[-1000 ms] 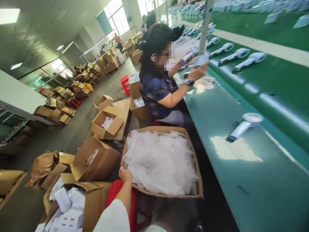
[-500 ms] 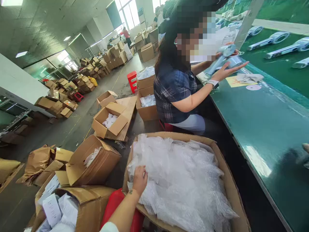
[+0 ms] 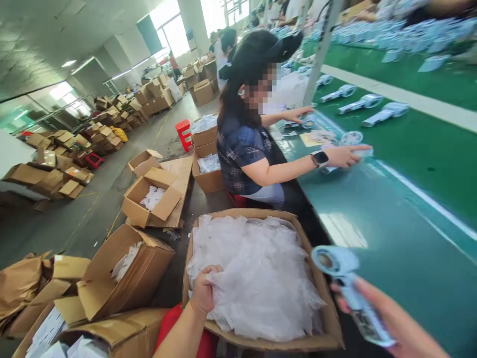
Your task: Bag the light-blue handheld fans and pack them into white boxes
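My left hand is closed on the edge of a clear plastic bag at the near left of a large open carton. That carton is heaped with similar thin bags. On the right, my right hand grips the handle of a light-blue handheld fan, its round head pointing up and left over the gap between carton and bench. The hand is slightly blurred, with some fingers behind the handle.
A co-worker sits ahead, both hands on pieces at the green bench. More light-blue fans lie on the green belt. Open cartons stand at left, and a red stool is farther back.
My left hand has closed on a bag. My right hand has come into view with a fan. The co-worker's hands have lowered to the bench. The view has shifted right.
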`<state>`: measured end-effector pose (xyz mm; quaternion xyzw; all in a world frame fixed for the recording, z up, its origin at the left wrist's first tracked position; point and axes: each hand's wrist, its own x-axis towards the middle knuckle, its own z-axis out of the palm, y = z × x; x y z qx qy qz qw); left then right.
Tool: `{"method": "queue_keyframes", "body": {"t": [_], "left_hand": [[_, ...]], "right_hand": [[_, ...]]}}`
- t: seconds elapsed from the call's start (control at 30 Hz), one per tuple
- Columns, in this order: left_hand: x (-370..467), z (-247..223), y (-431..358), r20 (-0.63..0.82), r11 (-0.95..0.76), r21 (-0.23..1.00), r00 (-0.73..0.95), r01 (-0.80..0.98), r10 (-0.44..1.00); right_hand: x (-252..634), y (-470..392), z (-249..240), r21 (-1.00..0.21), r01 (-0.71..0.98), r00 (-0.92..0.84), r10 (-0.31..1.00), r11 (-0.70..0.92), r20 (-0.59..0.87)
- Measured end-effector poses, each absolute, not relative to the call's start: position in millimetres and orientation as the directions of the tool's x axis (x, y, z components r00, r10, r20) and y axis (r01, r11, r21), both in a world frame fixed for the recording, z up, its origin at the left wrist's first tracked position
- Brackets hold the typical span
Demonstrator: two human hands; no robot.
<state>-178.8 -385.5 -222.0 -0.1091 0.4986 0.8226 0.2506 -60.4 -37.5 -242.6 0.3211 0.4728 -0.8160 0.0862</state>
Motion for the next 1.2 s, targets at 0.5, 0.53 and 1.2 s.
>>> {"method": "queue_keyframes", "body": {"t": [0.5, 0.53, 1.2], "left_hand": [[-177, -97, -303, -0.288, 0.286, 0.955, -0.009, -0.073, 0.958], [-174, -93, -293, -0.319, 0.301, 0.938, -0.093, -0.171, 0.943], [-60, -110, -186, -0.148, 0.272, 0.955, -0.608, 0.116, 0.78]], "right_hand": [[36, -91, -148, -0.859, 0.007, -0.998, 0.054, -0.512, -0.04], [44, -89, -142, -0.919, -0.003, -0.999, 0.044, -0.395, -0.016], [175, -89, -114, -0.934, 0.006, -0.837, 0.51, -0.356, -0.2]]}}
